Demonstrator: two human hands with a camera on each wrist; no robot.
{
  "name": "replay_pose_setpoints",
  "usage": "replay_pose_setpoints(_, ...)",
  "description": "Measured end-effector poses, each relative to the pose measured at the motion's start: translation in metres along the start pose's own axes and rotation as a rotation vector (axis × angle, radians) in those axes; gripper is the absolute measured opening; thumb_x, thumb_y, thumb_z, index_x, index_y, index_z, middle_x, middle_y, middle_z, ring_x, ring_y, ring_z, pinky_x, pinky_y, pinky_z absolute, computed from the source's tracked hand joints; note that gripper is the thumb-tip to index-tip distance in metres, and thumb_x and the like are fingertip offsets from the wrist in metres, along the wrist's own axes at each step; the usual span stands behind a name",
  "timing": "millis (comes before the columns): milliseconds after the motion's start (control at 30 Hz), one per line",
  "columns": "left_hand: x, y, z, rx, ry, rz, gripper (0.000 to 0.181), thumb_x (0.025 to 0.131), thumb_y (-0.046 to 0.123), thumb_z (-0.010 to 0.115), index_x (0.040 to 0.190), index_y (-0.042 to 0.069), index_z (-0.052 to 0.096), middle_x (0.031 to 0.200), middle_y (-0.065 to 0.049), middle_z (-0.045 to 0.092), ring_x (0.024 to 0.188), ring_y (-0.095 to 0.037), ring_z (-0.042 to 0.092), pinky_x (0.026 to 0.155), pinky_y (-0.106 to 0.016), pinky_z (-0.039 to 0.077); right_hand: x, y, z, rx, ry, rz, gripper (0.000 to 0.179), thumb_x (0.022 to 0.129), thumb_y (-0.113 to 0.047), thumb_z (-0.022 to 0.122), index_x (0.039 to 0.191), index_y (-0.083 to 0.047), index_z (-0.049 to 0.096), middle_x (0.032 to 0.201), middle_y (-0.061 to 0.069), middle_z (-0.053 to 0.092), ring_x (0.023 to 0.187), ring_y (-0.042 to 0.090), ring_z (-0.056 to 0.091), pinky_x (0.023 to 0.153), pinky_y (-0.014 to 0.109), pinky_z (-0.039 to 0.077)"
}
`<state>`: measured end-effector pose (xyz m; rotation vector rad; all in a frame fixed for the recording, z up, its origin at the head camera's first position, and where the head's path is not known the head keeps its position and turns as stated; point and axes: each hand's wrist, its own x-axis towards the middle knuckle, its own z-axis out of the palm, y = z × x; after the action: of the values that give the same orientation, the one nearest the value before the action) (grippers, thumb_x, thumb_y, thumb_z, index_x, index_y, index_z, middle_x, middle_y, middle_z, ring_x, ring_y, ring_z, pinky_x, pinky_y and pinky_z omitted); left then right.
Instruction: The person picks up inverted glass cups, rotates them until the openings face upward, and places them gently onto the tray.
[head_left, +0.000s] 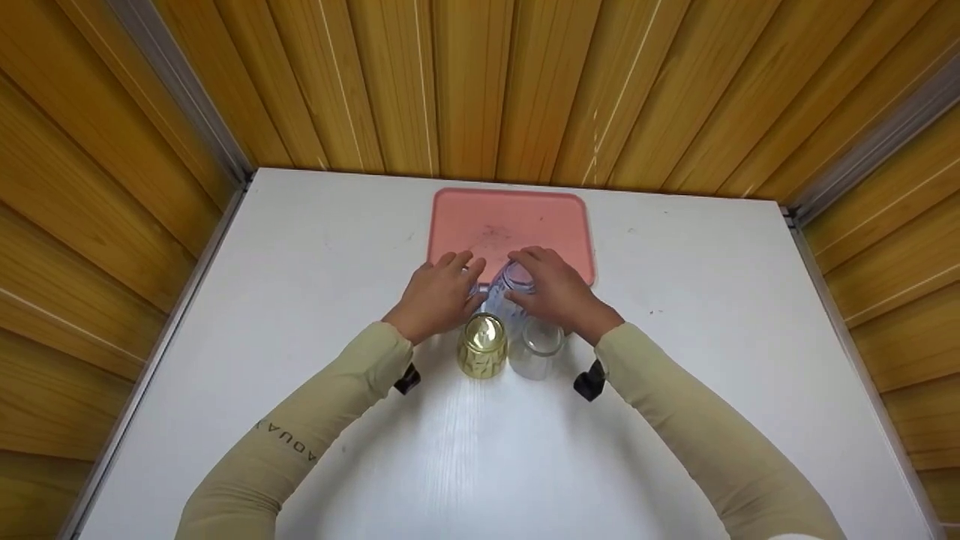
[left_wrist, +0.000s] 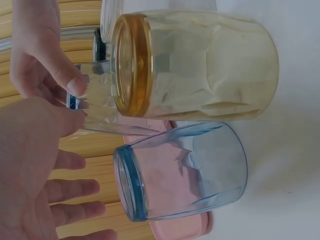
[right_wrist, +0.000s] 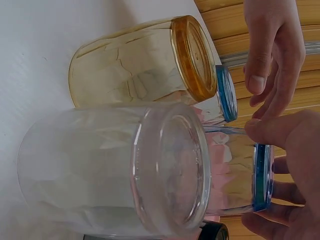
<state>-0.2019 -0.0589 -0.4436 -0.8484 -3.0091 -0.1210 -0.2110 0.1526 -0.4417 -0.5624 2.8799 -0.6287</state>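
Note:
My right hand (head_left: 559, 292) grips a blue-tinted drinking glass (right_wrist: 232, 172) near its thick upturned base, thumb on one side and fingers on the other. Whether that glass's rim touches anything is hidden. Beside it, my left hand (head_left: 439, 296) has its fingers extended, near a second blue glass (left_wrist: 192, 170) standing upside down; a gap shows between them in the left wrist view. Closer to my body stand an upside-down yellow glass (head_left: 482, 346) on the left and a clear glass (head_left: 536, 350) on the right. Neither hand holds these two.
A pink tray (head_left: 510, 221) lies on the white table (head_left: 337, 247) just beyond the glasses, close to the back wall. Wood-look panels (head_left: 472, 82) enclose the table at the back and both sides. Black wrist devices (head_left: 589, 381) hang under both forearms.

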Motion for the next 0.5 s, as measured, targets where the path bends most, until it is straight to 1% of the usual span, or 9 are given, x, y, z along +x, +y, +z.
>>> replay_pose_setpoints(133,0.001,0.001,0.000,-0.007,-0.014,-0.005,0.058,0.097,0.046,0.051,0.144,0.015,0.042,0.146,-0.009,0.047,0.131,-0.028,0.048,0.101,-0.053,0.048,-0.002,0.000,-0.004,0.009,0.018,0.008,0.064,0.088,-0.040,0.069,0.143,-0.020,0.044,0.144,0.006,0.046,0.134,0.026,0.043,0.110,0.046,0.041)
replay_pose_setpoints(233,0.001,0.002,0.000,-0.019,-0.012,-0.008,0.058,0.096,0.047,0.051,0.143,0.015,0.042,0.145,-0.010,0.047,0.131,-0.028,0.047,0.102,-0.054,0.046,-0.004,-0.001,-0.007,0.016,0.036,0.009,0.063,0.088,-0.041,0.069,0.142,-0.019,0.046,0.143,0.006,0.047,0.133,0.026,0.045,0.109,0.047,0.042)
replay_pose_setpoints(400,0.002,0.003,0.000,-0.030,0.033,0.008,0.058,0.096,0.049,0.051,0.140,0.013,0.045,0.140,-0.011,0.052,0.128,-0.029,0.051,0.098,-0.053,0.049,-0.005,-0.002,-0.011,0.011,0.071,-0.003,0.062,0.088,-0.043,0.068,0.140,-0.018,0.047,0.142,0.006,0.049,0.132,0.026,0.045,0.108,0.047,0.043)
replay_pose_setpoints(500,0.002,0.004,0.000,-0.034,0.049,0.012,0.058,0.095,0.050,0.052,0.139,0.012,0.046,0.138,-0.011,0.053,0.126,-0.028,0.052,0.096,-0.052,0.050,-0.007,-0.003,-0.013,0.006,0.083,0.011,0.062,0.088,-0.044,0.067,0.141,-0.018,0.047,0.142,0.006,0.049,0.132,0.026,0.046,0.108,0.047,0.042)
